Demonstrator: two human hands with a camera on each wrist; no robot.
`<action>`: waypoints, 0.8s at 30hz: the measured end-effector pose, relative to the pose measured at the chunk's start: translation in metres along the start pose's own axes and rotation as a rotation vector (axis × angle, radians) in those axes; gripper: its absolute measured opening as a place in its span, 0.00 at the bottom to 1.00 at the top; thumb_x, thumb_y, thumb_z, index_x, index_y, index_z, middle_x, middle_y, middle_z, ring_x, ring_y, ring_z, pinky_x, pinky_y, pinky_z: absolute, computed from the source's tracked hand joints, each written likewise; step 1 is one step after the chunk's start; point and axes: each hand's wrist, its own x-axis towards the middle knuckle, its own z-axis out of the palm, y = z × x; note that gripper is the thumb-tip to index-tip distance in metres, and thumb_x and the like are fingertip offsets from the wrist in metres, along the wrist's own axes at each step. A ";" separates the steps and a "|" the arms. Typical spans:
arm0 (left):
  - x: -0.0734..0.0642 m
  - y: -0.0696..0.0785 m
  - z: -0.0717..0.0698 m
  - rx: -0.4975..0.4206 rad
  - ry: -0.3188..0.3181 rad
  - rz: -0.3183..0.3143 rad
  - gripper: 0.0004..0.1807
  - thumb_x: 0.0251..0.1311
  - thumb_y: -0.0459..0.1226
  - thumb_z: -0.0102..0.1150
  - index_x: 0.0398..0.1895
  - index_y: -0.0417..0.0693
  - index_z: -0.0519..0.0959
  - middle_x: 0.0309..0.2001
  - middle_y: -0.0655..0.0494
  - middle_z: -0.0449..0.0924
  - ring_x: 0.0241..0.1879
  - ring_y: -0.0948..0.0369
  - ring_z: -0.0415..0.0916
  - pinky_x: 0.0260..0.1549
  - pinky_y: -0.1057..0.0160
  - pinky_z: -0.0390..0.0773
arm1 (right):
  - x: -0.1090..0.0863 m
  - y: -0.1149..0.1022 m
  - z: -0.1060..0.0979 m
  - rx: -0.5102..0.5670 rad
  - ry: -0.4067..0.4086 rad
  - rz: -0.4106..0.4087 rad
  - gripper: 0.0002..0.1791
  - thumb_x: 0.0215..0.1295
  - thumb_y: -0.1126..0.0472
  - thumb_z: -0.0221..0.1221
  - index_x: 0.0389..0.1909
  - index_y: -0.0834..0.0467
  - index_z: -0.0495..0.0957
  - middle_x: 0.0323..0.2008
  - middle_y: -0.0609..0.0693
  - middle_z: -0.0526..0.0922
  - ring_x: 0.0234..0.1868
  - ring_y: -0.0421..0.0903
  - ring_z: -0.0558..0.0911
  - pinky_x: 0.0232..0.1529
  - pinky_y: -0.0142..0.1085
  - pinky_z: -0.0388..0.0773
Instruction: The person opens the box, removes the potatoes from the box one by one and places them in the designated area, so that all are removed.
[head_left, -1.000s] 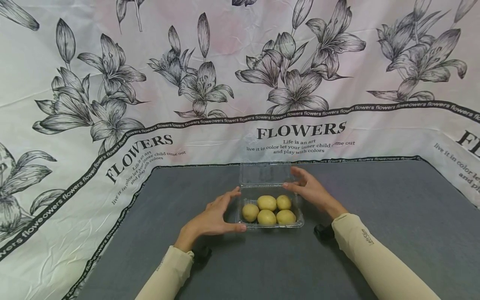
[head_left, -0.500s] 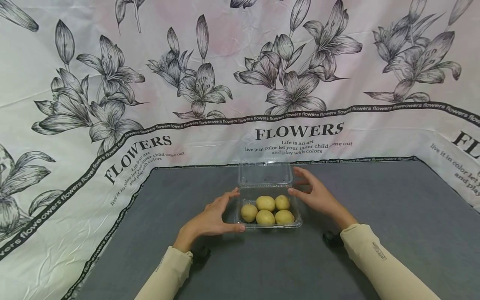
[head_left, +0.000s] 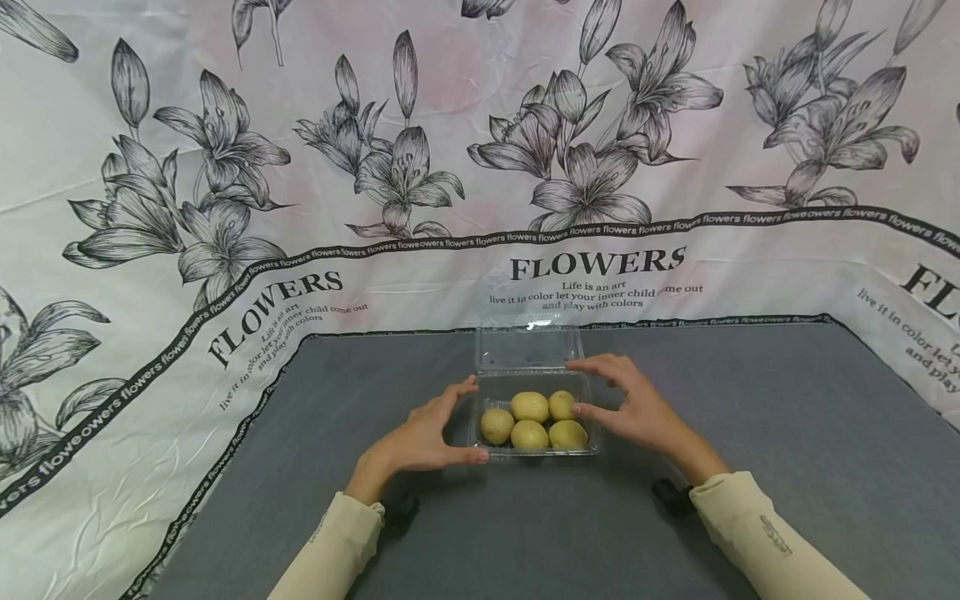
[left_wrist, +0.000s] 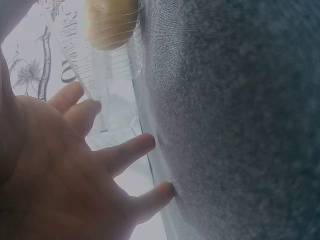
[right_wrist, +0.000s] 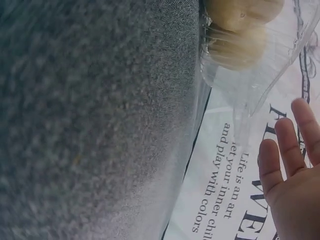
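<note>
A clear plastic clamshell box (head_left: 525, 452) stands on the table with its transparent lid (head_left: 525, 350) raised at the back. Inside sit several yellow, rounded potatoes (head_left: 529, 435), in two rows. My left hand (head_left: 420, 433) spans the box's left side, thumb at the front corner and fingertips at the back; its fingers are spread and fairly straight in the left wrist view. Over the right side is my right hand (head_left: 641, 412), index finger stretched toward the lid's hinge and thumb overlapping the back right potato. Straight, separated fingers (right_wrist: 287, 142) show in the right wrist view, holding nothing.
Grey cloth covers the table (head_left: 517, 533). Behind and to the sides hangs a white curtain (head_left: 427, 292) printed with lilies and lettering, close behind the raised lid. Dark wrist devices (head_left: 671, 497) sit below both sleeve cuffs.
My right hand has drawn back from the lid's right edge, then come down and left over the box's right side. My left hand stays by the box, and the lid remains raised.
</note>
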 end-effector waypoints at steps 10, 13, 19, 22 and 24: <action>0.000 -0.001 0.000 -0.010 -0.010 -0.003 0.57 0.56 0.64 0.68 0.83 0.61 0.48 0.83 0.69 0.40 0.81 0.45 0.48 0.73 0.30 0.47 | -0.004 -0.004 0.004 -0.019 -0.073 -0.025 0.24 0.54 0.59 0.76 0.53 0.54 0.85 0.51 0.46 0.85 0.48 0.52 0.71 0.48 0.48 0.71; 0.000 0.000 0.000 -0.009 -0.010 -0.004 0.57 0.56 0.64 0.68 0.83 0.61 0.47 0.83 0.69 0.40 0.81 0.45 0.48 0.73 0.30 0.47 | -0.005 -0.004 0.004 -0.018 -0.097 -0.029 0.22 0.55 0.58 0.76 0.52 0.53 0.85 0.49 0.45 0.87 0.46 0.52 0.71 0.46 0.46 0.69; -0.001 0.000 0.000 0.000 -0.008 -0.008 0.57 0.56 0.64 0.68 0.83 0.61 0.48 0.83 0.69 0.40 0.81 0.45 0.48 0.73 0.30 0.46 | -0.006 -0.003 0.006 -0.015 -0.111 -0.022 0.20 0.56 0.56 0.75 0.51 0.52 0.86 0.43 0.45 0.88 0.41 0.50 0.70 0.41 0.41 0.67; -0.001 0.001 0.000 -0.002 -0.007 -0.008 0.57 0.56 0.63 0.68 0.83 0.60 0.48 0.83 0.68 0.40 0.81 0.45 0.48 0.73 0.30 0.46 | -0.007 -0.002 0.007 -0.008 -0.113 -0.020 0.20 0.56 0.56 0.76 0.50 0.52 0.86 0.42 0.45 0.88 0.40 0.49 0.69 0.41 0.41 0.67; -0.001 0.001 0.001 -0.005 -0.008 -0.007 0.57 0.56 0.63 0.68 0.83 0.60 0.48 0.83 0.68 0.40 0.81 0.45 0.48 0.73 0.30 0.46 | -0.007 -0.001 0.008 -0.006 -0.112 -0.022 0.20 0.56 0.56 0.76 0.50 0.52 0.86 0.41 0.44 0.87 0.40 0.49 0.69 0.41 0.41 0.67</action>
